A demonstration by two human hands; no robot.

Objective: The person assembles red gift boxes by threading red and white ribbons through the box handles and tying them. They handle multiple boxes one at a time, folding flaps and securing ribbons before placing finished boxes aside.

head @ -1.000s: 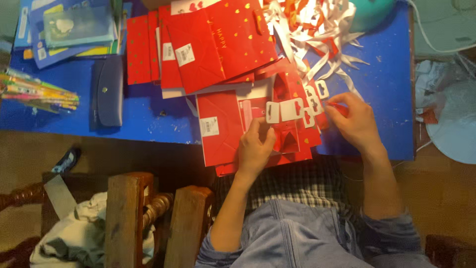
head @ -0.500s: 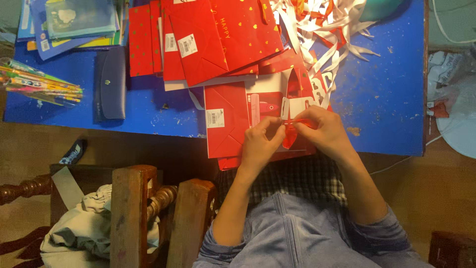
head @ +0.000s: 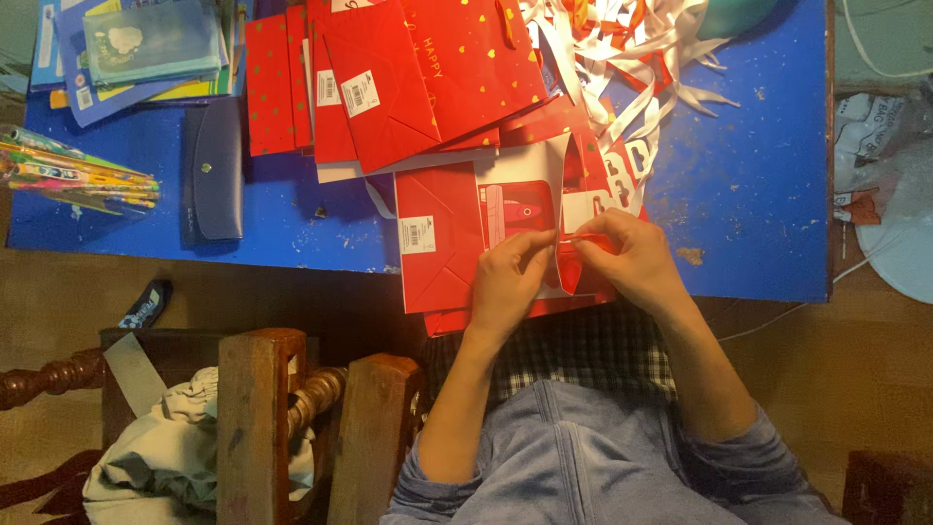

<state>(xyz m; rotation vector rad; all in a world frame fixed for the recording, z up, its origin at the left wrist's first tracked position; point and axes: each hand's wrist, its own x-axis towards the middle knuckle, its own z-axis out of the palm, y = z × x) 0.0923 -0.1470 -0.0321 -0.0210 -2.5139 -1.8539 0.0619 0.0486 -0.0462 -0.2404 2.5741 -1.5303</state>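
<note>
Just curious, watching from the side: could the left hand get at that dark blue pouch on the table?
Probably yes. The left hand is busy at the red bag, but only bare blue table lies between it and the dark blue pouch.

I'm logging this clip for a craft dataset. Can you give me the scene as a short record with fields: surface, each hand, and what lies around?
surface: blue table, paint chipped in spots
left hand: resting on a flat red paper gift bag, fingertips meeting the right hand's
right hand: pinching a thin red ribbon strip over the same bag
behind the hands: stack of red gift bags; heap of white and red ribbon strips
left part of table: dark blue pouch; bundle of coloured pencils
near edge: wooden chair back
</note>
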